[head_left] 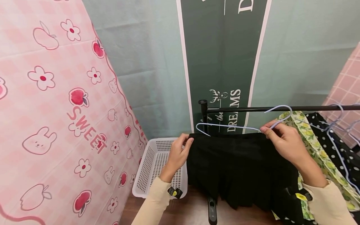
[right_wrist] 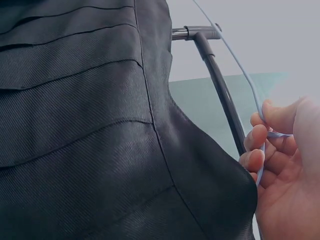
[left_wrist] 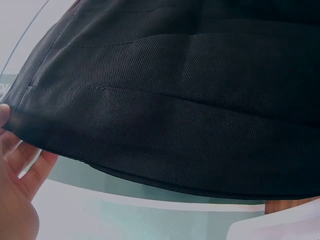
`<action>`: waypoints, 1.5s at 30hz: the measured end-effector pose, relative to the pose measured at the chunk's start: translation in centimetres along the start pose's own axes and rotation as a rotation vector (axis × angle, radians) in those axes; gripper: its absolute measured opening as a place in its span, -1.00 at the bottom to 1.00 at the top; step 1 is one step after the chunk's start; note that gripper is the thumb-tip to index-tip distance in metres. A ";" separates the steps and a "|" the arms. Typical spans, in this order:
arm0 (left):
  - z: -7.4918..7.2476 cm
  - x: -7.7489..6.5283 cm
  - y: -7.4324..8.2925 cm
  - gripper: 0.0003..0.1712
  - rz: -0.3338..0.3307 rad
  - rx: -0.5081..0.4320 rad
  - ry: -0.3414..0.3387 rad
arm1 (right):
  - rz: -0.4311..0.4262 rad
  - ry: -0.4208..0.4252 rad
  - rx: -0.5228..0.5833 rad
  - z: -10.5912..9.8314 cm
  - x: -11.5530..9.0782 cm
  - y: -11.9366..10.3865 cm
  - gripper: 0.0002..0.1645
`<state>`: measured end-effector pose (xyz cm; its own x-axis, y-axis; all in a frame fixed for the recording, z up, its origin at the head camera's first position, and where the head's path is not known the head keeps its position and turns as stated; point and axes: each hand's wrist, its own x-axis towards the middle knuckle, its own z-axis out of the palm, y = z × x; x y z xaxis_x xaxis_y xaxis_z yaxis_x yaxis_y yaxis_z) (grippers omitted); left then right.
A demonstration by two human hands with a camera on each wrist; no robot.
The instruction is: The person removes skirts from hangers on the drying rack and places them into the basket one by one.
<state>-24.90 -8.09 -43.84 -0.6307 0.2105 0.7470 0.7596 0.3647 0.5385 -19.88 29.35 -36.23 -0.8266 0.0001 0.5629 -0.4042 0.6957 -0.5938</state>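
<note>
A black pleated skirt [head_left: 239,162] hangs between both hands, waistband up. My left hand [head_left: 178,153] pinches the left corner of the waistband between thumb and fingers, and the left wrist view shows the fabric [left_wrist: 165,115] stretching away from that hand [left_wrist: 20,185]. With my right hand [head_left: 287,142] I hold a lavender hanger [head_left: 227,125] just below its hook. The hanger's left end sticks out above the waistband; its lower part disappears behind or inside the skirt. In the right wrist view the fingers [right_wrist: 257,150] grip the hanger wire beside the skirt's edge.
A black clothes rail [head_left: 239,109] runs rightward behind the hook. On it hang a lemon-print garment [head_left: 315,137], a black polka-dot garment [head_left: 323,122] and more lavender hangers [head_left: 337,156]. A white perforated basket [head_left: 143,168] stands at left on the wooden floor, beside a pink printed curtain [head_left: 62,125].
</note>
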 end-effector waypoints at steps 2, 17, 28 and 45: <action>0.1 0.0 0.0 -0.88 -0.006 0.006 -0.013 | -0.009 0.002 0.002 0.1 0.0 0.0 -0.88; 0.7 0.3 0.1 -0.93 0.020 0.038 0.005 | -0.059 0.023 0.049 0.9 0.3 -0.5 -0.93; 1.1 0.2 0.4 -0.86 0.035 0.066 -0.034 | -0.145 0.026 0.086 1.4 0.5 -1.2 -0.93; 2.2 0.1 0.4 -0.95 0.154 0.160 -0.044 | -0.184 -0.028 0.054 2.0 0.8 -1.8 -0.91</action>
<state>-24.99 -5.90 -44.43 -0.5178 0.3131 0.7962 0.8149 0.4638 0.3477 -20.54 26.67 -35.84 -0.7473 -0.1441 0.6486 -0.5693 0.6422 -0.5132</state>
